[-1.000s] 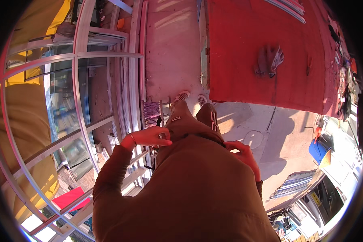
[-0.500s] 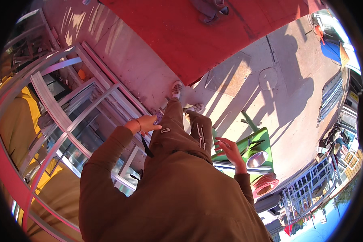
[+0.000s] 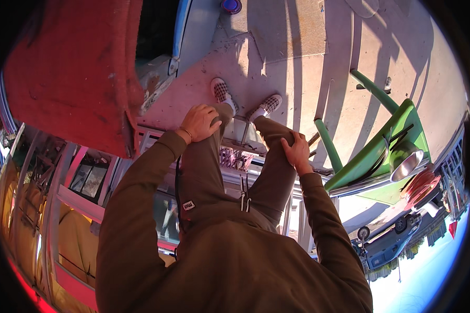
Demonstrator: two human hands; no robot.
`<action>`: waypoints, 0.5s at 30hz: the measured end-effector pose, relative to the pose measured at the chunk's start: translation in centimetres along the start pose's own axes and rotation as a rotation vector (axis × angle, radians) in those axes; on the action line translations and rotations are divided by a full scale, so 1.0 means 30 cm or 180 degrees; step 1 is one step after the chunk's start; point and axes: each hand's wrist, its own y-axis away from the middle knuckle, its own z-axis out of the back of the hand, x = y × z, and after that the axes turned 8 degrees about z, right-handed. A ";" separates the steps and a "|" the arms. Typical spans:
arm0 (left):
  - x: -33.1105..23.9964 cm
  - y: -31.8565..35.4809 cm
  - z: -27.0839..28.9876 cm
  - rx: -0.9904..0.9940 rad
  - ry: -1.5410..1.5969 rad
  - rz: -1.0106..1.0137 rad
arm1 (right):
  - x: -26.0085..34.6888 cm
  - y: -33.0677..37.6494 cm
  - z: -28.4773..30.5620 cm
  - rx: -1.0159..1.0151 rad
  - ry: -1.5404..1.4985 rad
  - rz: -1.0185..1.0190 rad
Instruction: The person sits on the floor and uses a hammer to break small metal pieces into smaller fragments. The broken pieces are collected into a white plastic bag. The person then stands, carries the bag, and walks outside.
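Observation:
My left hand (image 3: pixel 199 123) lies over my left knee, palm down, with its fingers draped on the brown trousers (image 3: pixel 201 169). On my right thigh, just above the knee, rests my right hand (image 3: pixel 297 152), its fingers lying along the cloth and its thumb side facing inward. Neither hand holds anything that I can see. My legs are bent and apart. Beyond the knees, two checkered shoes (image 3: pixel 222 91) stand on the pale concrete ground.
A red sheet-covered surface (image 3: pixel 78 68) is close at the left. At right stands a green table (image 3: pixel 368 148) with a metal bowl (image 3: pixel 406 166) and dark tools; a reddish coil (image 3: pixel 420 189) is beside it. Window frames (image 3: pixel 81 204) lie left and beneath me. A blue vehicle (image 3: pixel 389 251) is farther off.
My view has swung round, bringing the red surface to the left. My legs have spread and bent. Both hands, raised apart from the knees before, have come down onto my legs.

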 end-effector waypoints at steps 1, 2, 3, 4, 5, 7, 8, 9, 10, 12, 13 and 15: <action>0.011 -0.058 -0.002 -0.0111 0.0243 -0.0003 | -0.037 -0.038 -0.001 -0.0165 -0.0060 -0.0009; 0.020 -0.094 0.013 -0.0222 0.0488 0.0026 | -0.060 -0.064 0.001 -0.0315 -0.0117 0.0000; 0.026 -0.119 0.024 -0.0397 0.0599 -0.0055 | -0.078 -0.084 0.014 -0.0479 -0.0180 0.0133; 0.029 -0.135 0.034 -0.0450 0.0581 -0.0126 | -0.100 -0.088 0.011 -0.0724 -0.0283 0.0335; 0.038 -0.148 0.053 -0.0542 0.0536 -0.0187 | -0.096 -0.103 0.016 -0.0903 -0.0447 0.0493; 0.060 -0.153 0.071 -0.0736 0.0489 -0.0288 | -0.074 -0.130 0.017 -0.1203 -0.0824 0.0751; 0.076 -0.145 0.084 -0.0842 0.0473 -0.0335 | -0.052 -0.148 0.015 -0.1329 -0.1047 0.0857; 0.083 -0.180 0.064 -0.0920 0.0524 -0.0479 | -0.059 -0.144 0.023 -0.1436 -0.0967 0.0912; 0.084 -0.202 0.054 -0.0940 0.0488 -0.0621 | -0.055 -0.142 0.025 -0.1519 -0.0967 0.0969; 0.079 -0.241 0.039 -0.1055 0.0398 -0.0917 | -0.060 -0.132 0.008 -0.1790 -0.0918 0.1222; 0.077 -0.253 0.025 -0.1146 0.0368 -0.1026 | -0.060 -0.125 0.000 -0.1846 -0.0941 0.1251; 0.069 -0.249 0.020 -0.1374 0.0229 -0.1295 | -0.044 -0.110 -0.030 -0.2158 -0.0884 0.1436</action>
